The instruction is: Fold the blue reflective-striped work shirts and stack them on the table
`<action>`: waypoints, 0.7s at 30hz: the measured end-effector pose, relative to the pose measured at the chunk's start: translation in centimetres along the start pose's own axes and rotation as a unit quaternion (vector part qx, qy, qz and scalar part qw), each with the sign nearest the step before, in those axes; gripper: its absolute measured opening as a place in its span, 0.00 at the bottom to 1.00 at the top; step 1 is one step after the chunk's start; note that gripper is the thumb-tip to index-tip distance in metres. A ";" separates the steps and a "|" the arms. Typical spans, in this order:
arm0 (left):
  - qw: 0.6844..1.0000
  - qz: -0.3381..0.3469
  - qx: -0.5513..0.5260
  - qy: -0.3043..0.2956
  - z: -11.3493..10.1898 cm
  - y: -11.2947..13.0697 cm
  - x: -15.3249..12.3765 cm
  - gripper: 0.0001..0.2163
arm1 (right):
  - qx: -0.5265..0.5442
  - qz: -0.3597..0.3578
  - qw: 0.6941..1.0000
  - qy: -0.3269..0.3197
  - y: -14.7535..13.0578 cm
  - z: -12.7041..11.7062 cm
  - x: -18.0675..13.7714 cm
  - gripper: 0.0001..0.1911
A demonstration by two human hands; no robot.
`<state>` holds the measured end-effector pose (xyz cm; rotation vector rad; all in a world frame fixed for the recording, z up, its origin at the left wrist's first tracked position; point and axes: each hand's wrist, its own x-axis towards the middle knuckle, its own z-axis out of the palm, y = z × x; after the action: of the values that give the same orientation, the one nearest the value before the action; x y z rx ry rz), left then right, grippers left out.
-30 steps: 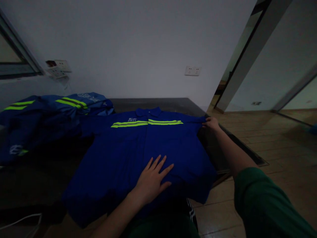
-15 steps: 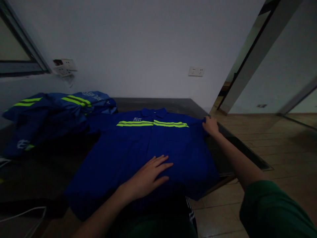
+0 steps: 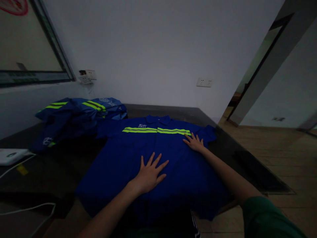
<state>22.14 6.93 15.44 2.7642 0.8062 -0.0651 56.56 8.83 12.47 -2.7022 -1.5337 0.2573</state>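
A blue work shirt (image 3: 123,155) with yellow-green reflective stripes lies spread front side up on the dark table (image 3: 195,114), its collar toward the wall. My left hand (image 3: 150,173) rests on the middle of the shirt front with its fingers spread. On the right chest, just below the end of the stripe, my right hand (image 3: 195,142) lies with fingers apart. The sleeve on the right reaches out beyond that hand. The lower hem hangs over the near table edge.
Other blue garments with the same stripes form a crumpled pile (image 3: 76,115) at the left. A white device (image 3: 12,156) with a cable (image 3: 22,163) sits at the far left. Behind is a wall with a socket (image 3: 204,82); wooden floor (image 3: 267,145) shows at right.
My right hand has let go of the sleeve end and moved inward onto the shirt's chest. My left hand stays on the shirt, its fingers spread wider. The view has shifted left.
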 end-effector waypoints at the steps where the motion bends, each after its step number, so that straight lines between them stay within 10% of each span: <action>1: 1.000 -0.007 -0.001 0.000 -0.1 0.3 -0.1 0.26 | -0.004 -0.004 1.000 0.003 0.0 0.0 0.1 0.34; 10: 0.988 -0.025 -0.137 0.069 0.3 0.4 -1.8 0.23 | -0.098 -0.087 0.984 0.118 -3.1 -0.5 -2.4 0.27; 21: 0.833 -0.192 -0.343 0.390 -3.8 -12.5 -13.1 0.19 | 0.013 -0.299 0.952 0.060 -14.8 0.0 -5.1 0.31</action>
<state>4.25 11.22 17.62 1.8460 1.2402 1.1084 41.46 12.12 14.66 -2.0482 -2.1745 0.0888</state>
